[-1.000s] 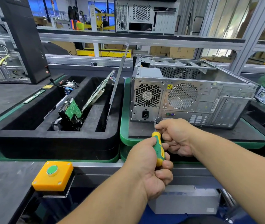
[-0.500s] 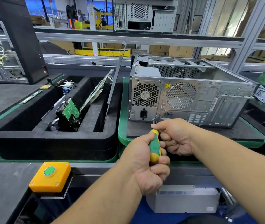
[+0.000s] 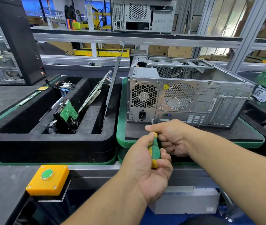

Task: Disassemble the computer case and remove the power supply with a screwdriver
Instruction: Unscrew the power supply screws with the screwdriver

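Green-and-yellow plastic screwdriver handle (image 3: 153, 151) sat gripped in our left hand (image 3: 147, 166); our right hand (image 3: 169, 138) curled round its shaft just before the silver metal computer case (image 3: 186, 96), beyond both hands.

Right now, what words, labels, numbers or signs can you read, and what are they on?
No words read clearly.
Yellow warning triangle sticker, computer case rear: a symbol, no text.
Barcode label on the case: too small.
Logo on cardboard box: too blurred.
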The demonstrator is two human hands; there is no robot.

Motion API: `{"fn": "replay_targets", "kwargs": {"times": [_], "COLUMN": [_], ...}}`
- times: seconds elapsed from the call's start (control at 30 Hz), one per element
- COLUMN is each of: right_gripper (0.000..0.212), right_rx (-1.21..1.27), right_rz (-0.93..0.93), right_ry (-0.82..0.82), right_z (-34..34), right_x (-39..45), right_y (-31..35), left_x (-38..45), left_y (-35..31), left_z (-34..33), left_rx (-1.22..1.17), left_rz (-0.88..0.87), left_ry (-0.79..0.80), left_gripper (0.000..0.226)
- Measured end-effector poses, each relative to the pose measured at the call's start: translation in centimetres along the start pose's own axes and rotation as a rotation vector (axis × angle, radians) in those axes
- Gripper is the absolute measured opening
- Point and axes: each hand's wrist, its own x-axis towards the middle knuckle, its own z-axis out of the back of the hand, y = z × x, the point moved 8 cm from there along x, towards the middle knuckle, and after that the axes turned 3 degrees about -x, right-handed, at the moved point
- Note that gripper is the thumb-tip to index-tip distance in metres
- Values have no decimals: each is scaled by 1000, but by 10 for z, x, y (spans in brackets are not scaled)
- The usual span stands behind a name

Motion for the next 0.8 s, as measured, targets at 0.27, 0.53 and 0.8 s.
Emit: {"fn": "replay_targets", "kwargs": {"times": [0.27,0.53,0.8], "right_gripper": [42,31,42], "right_rx": [109,359,538], "right_rz": [18,40,30], "right_ry": [-58,-138,-34], "right_z": [6,12,11], "right_x": [1,-3,-11], "right_y": [1,-5,3], "left_x": [-1,-11,-16], "left_y": [5,-2,-2], "left_z": [15,23,13], "left_rx": [12,60,132], "left_rz": [41,20,63], "left_ry": [-19,13,98], "left_gripper": [19,15,17]}}
